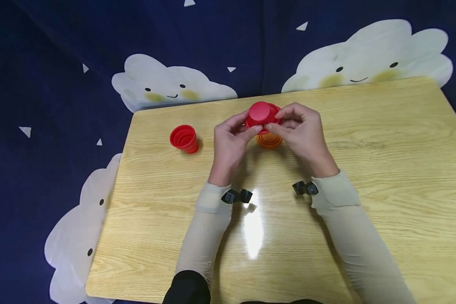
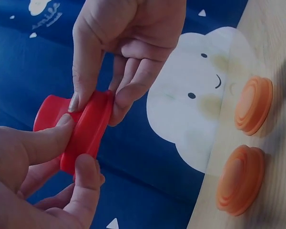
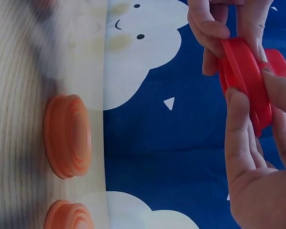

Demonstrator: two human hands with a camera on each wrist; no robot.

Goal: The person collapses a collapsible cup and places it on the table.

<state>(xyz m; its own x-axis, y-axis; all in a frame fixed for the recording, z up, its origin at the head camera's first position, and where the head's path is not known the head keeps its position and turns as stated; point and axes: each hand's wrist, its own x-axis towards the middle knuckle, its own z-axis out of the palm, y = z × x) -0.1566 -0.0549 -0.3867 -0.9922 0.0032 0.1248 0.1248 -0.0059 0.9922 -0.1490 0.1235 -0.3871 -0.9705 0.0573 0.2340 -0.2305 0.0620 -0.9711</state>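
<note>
The left hand (image 1: 229, 142) and right hand (image 1: 305, 131) both pinch a red cup (image 1: 261, 113), upper centre; a second cup (image 1: 184, 138) sits left of centre

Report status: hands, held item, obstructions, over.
Left hand and right hand pinch a red, round, stepped cup. Held above pale wood-grain table. No visible obstruction.

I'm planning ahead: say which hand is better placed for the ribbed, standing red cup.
Probably the left hand: it's nearer that standing cup than the right hand, though both hold the squat red cup.
</note>
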